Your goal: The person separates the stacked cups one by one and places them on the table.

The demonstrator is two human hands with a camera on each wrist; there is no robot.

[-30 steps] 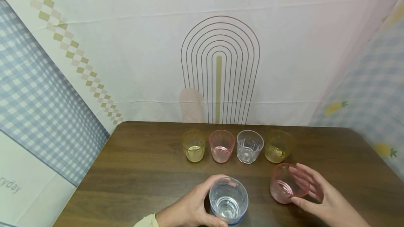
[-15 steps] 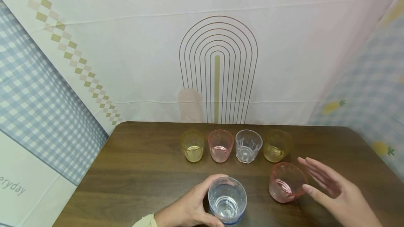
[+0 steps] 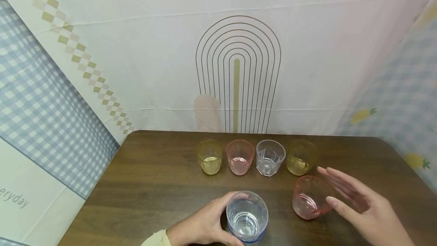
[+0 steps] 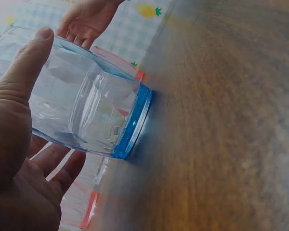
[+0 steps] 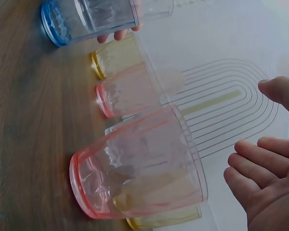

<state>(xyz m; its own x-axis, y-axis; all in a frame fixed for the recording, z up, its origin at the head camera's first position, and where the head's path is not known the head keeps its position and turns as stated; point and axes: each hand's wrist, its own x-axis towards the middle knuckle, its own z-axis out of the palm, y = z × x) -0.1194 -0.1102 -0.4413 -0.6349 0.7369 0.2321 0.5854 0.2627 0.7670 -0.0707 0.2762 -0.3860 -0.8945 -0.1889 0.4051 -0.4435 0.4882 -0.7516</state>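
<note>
My left hand (image 3: 208, 221) grips a blue-tinted glass (image 4: 118, 115), thumb on one side and fingers on the other. A clear glass (image 3: 247, 213) appears nested inside it, its rim standing above the blue one. The blue base (image 5: 55, 24) is at the table surface; whether it fully rests there I cannot tell. My right hand (image 3: 370, 210) is open just right of a pink glass (image 3: 308, 202), apart from it in the right wrist view. That pink glass (image 5: 135, 168) stands upright on the table.
Along the back stand a yellow glass (image 3: 209, 158), another pink glass (image 3: 240, 158), a clear faceted glass (image 3: 269, 158) and a second yellow glass (image 3: 300, 158), all upright. The brown wooden table (image 3: 146, 185) ends at a patterned cloth backdrop (image 3: 153, 67).
My right hand has let go of the pink glass and drawn back to the right. The left hand keeps its grip with almost no movement.
</note>
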